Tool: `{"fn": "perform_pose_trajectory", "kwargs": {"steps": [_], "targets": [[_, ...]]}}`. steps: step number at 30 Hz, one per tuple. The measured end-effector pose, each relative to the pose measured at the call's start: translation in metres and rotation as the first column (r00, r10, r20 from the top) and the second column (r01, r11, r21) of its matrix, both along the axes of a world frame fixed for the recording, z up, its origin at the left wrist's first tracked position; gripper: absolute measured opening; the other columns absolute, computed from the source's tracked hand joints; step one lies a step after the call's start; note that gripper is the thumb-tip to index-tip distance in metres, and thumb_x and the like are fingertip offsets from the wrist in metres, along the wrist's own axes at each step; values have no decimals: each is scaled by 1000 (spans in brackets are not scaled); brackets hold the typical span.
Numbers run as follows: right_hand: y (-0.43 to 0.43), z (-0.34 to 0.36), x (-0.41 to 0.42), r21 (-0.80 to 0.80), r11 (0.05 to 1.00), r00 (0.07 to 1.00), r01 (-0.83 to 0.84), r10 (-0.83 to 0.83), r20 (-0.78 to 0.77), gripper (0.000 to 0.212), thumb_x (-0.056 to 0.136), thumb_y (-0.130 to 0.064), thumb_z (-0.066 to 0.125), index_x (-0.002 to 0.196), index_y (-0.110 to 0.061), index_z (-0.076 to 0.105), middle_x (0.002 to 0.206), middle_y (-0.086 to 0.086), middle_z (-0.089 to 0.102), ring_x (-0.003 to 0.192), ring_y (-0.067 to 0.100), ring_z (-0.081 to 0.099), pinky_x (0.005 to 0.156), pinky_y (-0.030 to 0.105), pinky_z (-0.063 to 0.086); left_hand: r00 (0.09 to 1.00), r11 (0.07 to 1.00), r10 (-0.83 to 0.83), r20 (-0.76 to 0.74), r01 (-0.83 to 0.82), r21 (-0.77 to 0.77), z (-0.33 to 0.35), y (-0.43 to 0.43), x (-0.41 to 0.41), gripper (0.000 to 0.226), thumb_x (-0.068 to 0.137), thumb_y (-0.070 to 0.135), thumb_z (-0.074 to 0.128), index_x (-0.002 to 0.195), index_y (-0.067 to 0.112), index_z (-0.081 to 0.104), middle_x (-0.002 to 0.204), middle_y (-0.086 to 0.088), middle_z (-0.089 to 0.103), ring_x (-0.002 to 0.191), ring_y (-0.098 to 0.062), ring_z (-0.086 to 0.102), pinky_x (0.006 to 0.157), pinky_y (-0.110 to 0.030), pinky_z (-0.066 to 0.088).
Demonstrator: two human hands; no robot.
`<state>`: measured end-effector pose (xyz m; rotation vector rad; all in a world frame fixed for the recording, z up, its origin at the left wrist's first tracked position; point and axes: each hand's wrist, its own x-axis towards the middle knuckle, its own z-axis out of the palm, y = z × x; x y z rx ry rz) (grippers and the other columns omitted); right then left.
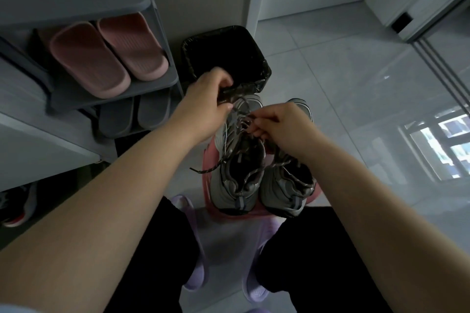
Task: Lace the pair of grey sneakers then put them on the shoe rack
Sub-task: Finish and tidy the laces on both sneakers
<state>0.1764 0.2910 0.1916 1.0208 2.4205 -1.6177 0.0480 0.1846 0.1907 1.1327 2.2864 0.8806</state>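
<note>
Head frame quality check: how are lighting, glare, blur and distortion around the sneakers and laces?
Head view: dim and bluish; a window reflection glares on the floor at right; wide-angle bows the shoe rack; the left hand, right hand and the laces they hold look slightly soft; the bin reads featureless black inside.

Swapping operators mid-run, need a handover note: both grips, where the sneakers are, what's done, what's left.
Hands: left grip pinches the lace by its end, drawn up and away from the shoe; right grip pinches lace at the eyelets of the view-left sneaker.
Things: both sneakers stand side by side on a pink stand between the person's legs. The other sneaker has loose lace across its opening. The shoe rack is to the left, pink slippers on it.
Done: view-left sneaker partly laced.
Left: finish it, check the other, put both on the rack.
</note>
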Motion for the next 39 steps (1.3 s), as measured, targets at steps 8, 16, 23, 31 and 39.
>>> {"fn": "perform_pose_trajectory", "kwargs": {"steps": [8,16,23,31,39], "targets": [[-11,-4,0,146,989,1000,13,-12,-9,11,85,-24,65,74,-22,67,65,-3,69,55,6,62,52,14,45,933,949,-308,-188,286,-136,2,-5,-5,19,85,37,61,103,35,67,77,23,53,95,-4,36,95,-25,18],[-30,-12,-6,133,990,972,-35,3,234,36,92,-37,52,72,-11,66,67,7,71,59,18,68,62,28,52,912,923,-318,-259,235,-305,-1,-10,-3,9,85,38,60,87,34,68,72,21,56,104,-12,43,99,-34,21],[-29,-18,-4,91,996,974,-15,-6,227,15,91,-17,53,95,-16,67,58,0,65,62,11,66,68,25,52,897,901,-358,-258,259,-347,-9,-9,3,10,86,39,58,78,34,63,73,16,57,103,-12,43,94,-33,22],[-27,-23,-2,71,998,978,4,-18,207,11,91,-18,56,96,-20,66,52,-4,62,51,3,59,56,20,45,906,913,-332,-261,239,-331,-9,-9,7,11,84,36,58,75,31,62,66,18,49,99,-12,44,94,-32,22],[-26,-24,-1,67,998,984,8,-20,177,17,89,-17,57,77,-28,61,45,-6,60,42,-1,56,57,20,47,904,907,-337,-263,237,-347,-10,-6,10,14,83,38,59,70,31,57,64,17,48,92,-10,38,90,-31,20]]}}
